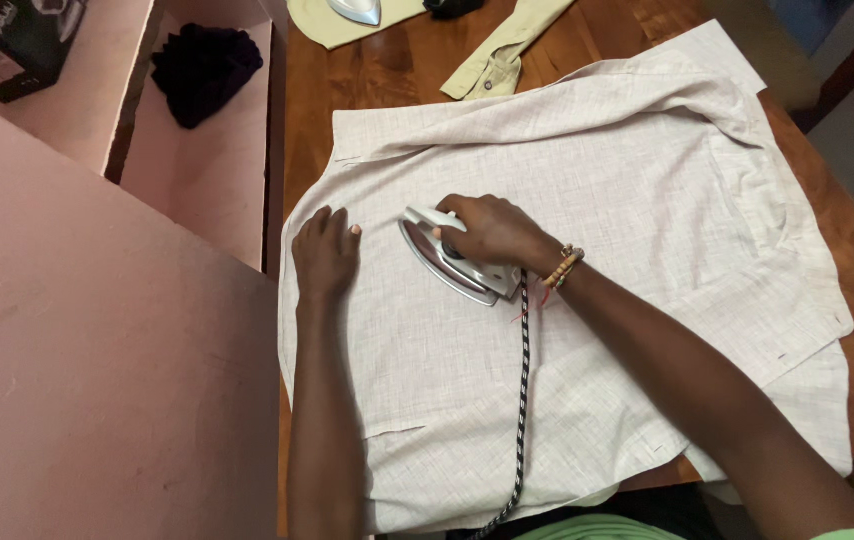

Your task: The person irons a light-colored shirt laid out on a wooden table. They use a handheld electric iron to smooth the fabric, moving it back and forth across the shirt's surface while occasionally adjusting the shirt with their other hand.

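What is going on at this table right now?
A person is ironing a pale checked shirt spread flat on a wooden table. The right hand grips the handle of a silver iron resting on the fabric, its braided cord trailing back toward the person. The left hand lies flat on the shirt beside the iron, pressing the cloth down. A second iron and a beige garment lie at the table's far end.

Warm, soft indoor light, moderately dim; no hard glare except a small sheen on the iron's metal sole (452, 268); faint shadows under the right hand (492, 232) on the pale shirt (637, 200); focus sharp at centre; corners darker, slight wide-angle stretch at the edges; desk (387, 70) wood gleams mildly.
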